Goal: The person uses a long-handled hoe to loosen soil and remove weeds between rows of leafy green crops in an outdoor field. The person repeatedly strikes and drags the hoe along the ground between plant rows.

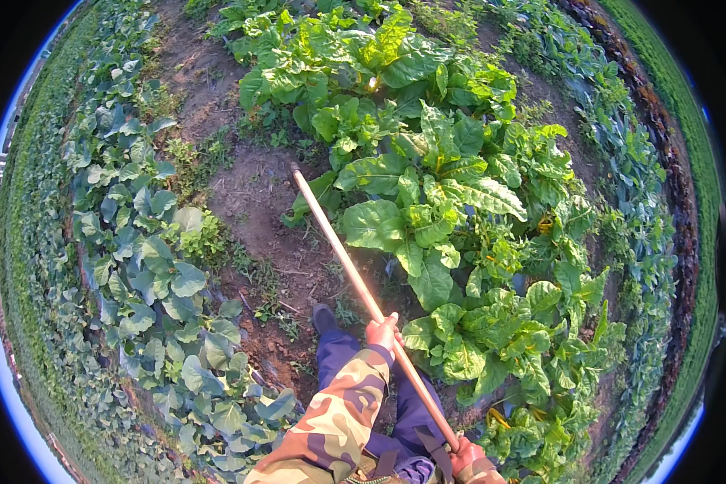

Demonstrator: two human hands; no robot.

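A long wooden handle (351, 266) slants from the lower right up to the soil path at the upper left. Around its middle closes my left hand (385, 332), in front of my legs. Near its lower end my right hand (467, 457) grips it, low in the view. The far end of the handle is down by the bare soil (251, 193); whether a tool head is fixed there I cannot tell. Large chard leaves (372, 224) with yellow stems grow just right of the handle.
A row of blue-green brassica plants (157, 266) runs along the left of the path. Small weeds (266, 278) grow between the rows. My shoe (323, 319) stands on the path. Further right are another leafy row (632, 175) and dark red plants (680, 199).
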